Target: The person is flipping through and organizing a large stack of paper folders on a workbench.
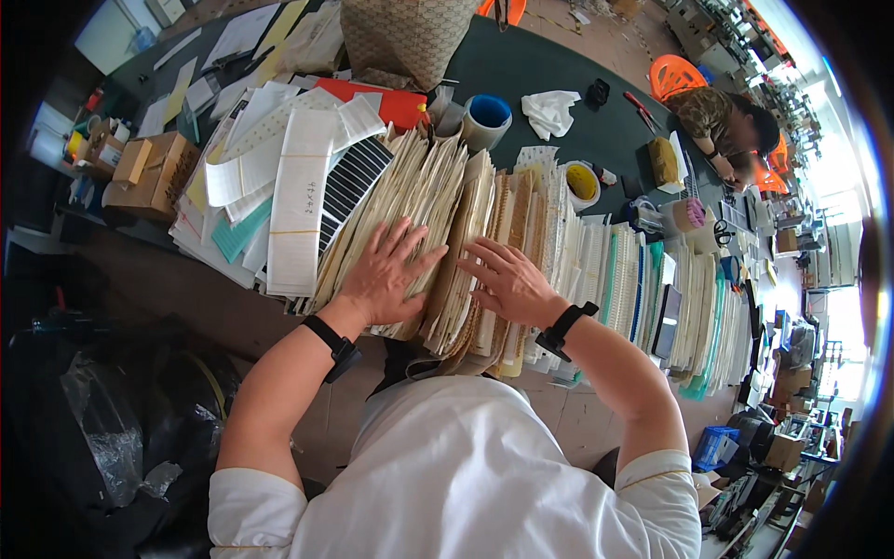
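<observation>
We are resting our left hand point(382, 281) and right hand point(514, 285), fingers point(496, 261) spread and unclenched, on paper files point(477, 200) standing along the near side of the counter point(542, 67), probably steadying them against toppling.

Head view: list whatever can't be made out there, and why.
Head view:
Inner faces of the upright papers: hidden, packed against each other.
Their edges: partly covered by left hand and right hand.
Patterned bag: partly cut off by the upper edge.
What the distant co-worker handles: too small.
</observation>
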